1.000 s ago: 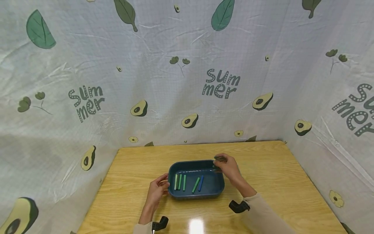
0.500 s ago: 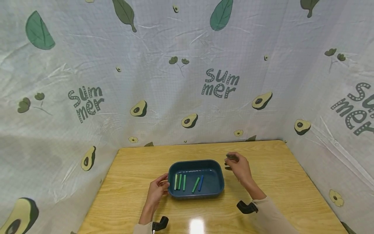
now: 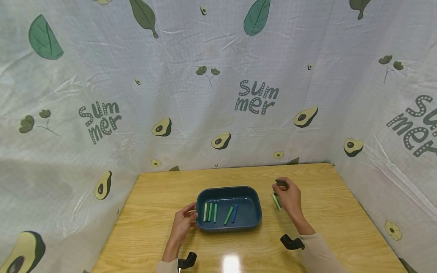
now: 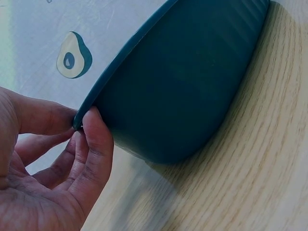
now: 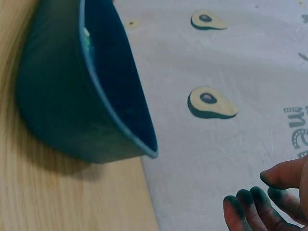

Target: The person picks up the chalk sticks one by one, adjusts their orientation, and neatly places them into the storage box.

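A dark teal tray (image 3: pixel 247 218) stands on the table. Inside lie several chalk sticks: a pale one (image 3: pixel 205 212), green ones such as the stick (image 3: pixel 228 215), and a blue one (image 3: pixel 234 213). My left hand (image 3: pixel 182 224) pinches the tray's left rim between thumb and fingers, as the left wrist view also shows. Right of the tray hovers my right hand (image 3: pixel 288 195), its fingers loosely bent and holding nothing. Dark green stains cover its fingertips (image 5: pixel 244 197). Light green chalk sticks (image 3: pixel 277 202) lie on the table beside that hand, partly hidden by it.
The wooden table (image 3: pixel 164 185) meets a white sheet (image 3: pixel 191 98) printed with avocados and lettering at the back and sides. Black wrist mounts (image 3: pixel 187 261) sit on both forearms.
My right hand has moved from over the tray's right end to the right, away from it. Green chalk sticks on the table have come into view. My left hand and the tray have stayed put.
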